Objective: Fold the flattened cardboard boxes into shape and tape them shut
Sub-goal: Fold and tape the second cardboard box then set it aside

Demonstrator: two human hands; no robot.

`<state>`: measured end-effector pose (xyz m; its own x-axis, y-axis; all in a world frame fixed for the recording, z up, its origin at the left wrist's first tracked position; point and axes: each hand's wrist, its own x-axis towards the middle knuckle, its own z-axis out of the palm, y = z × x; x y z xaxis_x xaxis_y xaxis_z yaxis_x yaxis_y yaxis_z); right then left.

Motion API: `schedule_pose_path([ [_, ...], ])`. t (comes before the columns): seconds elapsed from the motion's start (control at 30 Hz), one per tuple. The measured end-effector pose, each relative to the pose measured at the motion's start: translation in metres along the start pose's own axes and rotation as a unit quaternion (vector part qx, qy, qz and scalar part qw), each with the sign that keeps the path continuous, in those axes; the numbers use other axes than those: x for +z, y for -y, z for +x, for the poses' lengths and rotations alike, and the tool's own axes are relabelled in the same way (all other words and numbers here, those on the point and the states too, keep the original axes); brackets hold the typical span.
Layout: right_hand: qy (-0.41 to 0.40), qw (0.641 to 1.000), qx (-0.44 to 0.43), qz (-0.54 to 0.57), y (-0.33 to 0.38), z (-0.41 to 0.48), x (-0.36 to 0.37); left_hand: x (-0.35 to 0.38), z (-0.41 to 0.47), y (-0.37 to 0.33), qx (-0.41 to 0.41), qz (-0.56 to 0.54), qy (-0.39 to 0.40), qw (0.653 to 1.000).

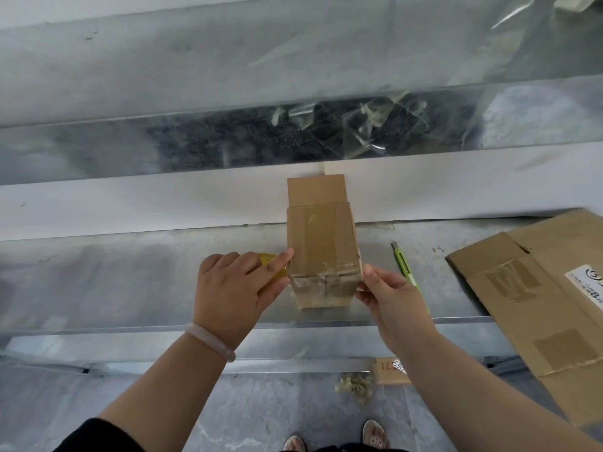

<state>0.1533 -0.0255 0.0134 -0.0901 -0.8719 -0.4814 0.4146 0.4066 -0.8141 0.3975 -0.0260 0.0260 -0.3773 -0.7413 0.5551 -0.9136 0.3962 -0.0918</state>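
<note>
A small folded cardboard box (321,243) lies on the metal table (130,282), its near end closed with clear tape and a flap open at the far end. My left hand (233,290) grips a yellowish tape roll (270,261) against the box's near left corner, with thumb and forefinger touching the box. On the other side, my right hand (388,300) presses its fingers against the near right corner of the box.
A green utility knife (406,267) lies just right of the box. A large flattened cardboard box (538,308) with tape patches overhangs the table's right side. Crumpled clear film (352,125) sits in the trough behind. Below the table edge are a tape wad (355,386), a cardboard scrap and my feet.
</note>
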Motion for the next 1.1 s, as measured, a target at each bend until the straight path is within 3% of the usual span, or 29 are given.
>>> schedule_pose_path([
  [0.3, -0.009, 0.994, 0.043, 0.096, -0.024, 0.011, 0.003, 0.005, 0.0, -0.002, -0.02, -0.053, -0.002, 0.998],
  [0.37, -0.026, 0.998, 0.031, 0.051, -0.028, 0.01, -0.003, 0.005, 0.001, -0.001, -0.018, -0.058, -0.002, 0.998],
  [0.43, -0.065, 0.991, -0.071, -0.097, -0.029, 0.003, -0.006, 0.005, 0.001, 0.001, -0.016, -0.062, -0.001, 0.998],
  [0.53, -0.071, 0.895, -0.33, -0.291, -0.016, -0.001, -0.004, 0.005, 0.002, 0.003, -0.014, -0.076, 0.003, 0.997],
  [0.63, 0.008, 0.756, -0.513, -0.407, -0.011, 0.016, -0.003, 0.005, 0.003, 0.004, -0.011, -0.085, 0.009, 0.996],
  [0.8, 0.003, 0.649, -0.604, -0.462, -0.015, 0.027, -0.007, 0.009, 0.0, 0.007, -0.017, -0.11, 0.029, 0.993],
  [0.87, 0.01, 0.626, -0.607, -0.489, -0.017, 0.03, -0.009, 0.011, 0.0, 0.007, -0.022, -0.118, 0.036, 0.992],
  [0.9, 0.017, 0.639, -0.582, -0.502, -0.02, 0.03, -0.011, 0.012, 0.0, 0.007, -0.024, -0.12, 0.037, 0.992],
  [0.93, 0.03, 0.676, -0.533, -0.507, -0.026, 0.028, -0.013, 0.012, 0.001, 0.008, -0.025, -0.122, 0.037, 0.991],
  [1.03, 0.069, 0.813, -0.337, -0.469, -0.056, 0.014, -0.015, 0.013, 0.002, 0.008, -0.022, -0.131, 0.034, 0.991],
  [1.1, 0.086, 0.858, -0.272, -0.428, -0.071, 0.009, -0.014, 0.013, 0.0, 0.007, -0.019, -0.133, 0.036, 0.99],
])
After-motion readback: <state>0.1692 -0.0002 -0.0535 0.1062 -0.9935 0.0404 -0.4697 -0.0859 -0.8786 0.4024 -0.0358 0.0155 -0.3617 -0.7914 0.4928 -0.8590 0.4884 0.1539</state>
